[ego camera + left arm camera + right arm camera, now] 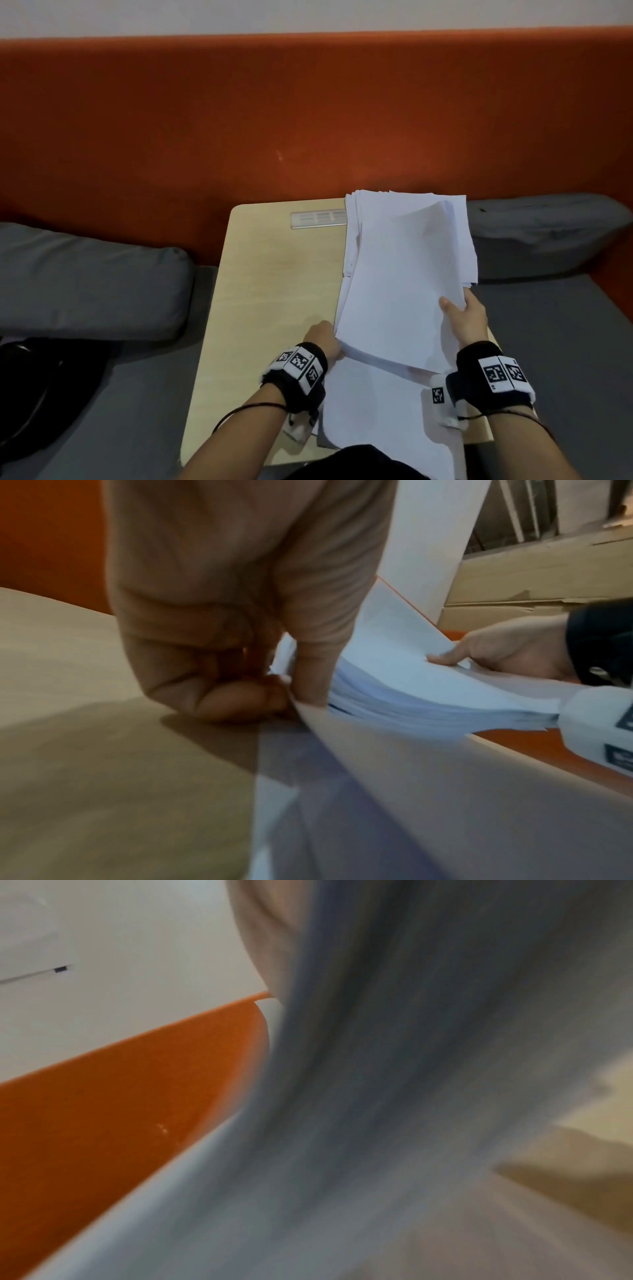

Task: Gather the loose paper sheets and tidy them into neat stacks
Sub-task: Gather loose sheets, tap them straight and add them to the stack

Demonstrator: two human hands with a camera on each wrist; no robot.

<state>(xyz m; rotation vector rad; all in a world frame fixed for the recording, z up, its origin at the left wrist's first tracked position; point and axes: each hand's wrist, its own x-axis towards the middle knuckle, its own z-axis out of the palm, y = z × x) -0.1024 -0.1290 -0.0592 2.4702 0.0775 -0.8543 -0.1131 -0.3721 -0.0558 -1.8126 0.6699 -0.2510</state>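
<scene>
A thick stack of white paper sheets [404,274] lies along the right side of a light wooden table [270,291]. My left hand [323,341] grips its near left corner, thumb on top and fingers curled beneath [240,699]. My right hand [466,318] holds the near right edge, with the thumb [441,658] pressed on the top sheet and the fingers under the stack. The near end of the stack [428,702] is lifted and its sheets fan out slightly. More loose sheets [387,414] lie flat underneath, toward me. The right wrist view shows only blurred paper edges [394,1096].
A silver ruler-like bar [317,218] lies at the table's far edge, partly under the paper. Grey cushions [85,284] sit left and right [544,233] of the table, against an orange backrest [308,120]. A dark bag [41,394] lies at the near left.
</scene>
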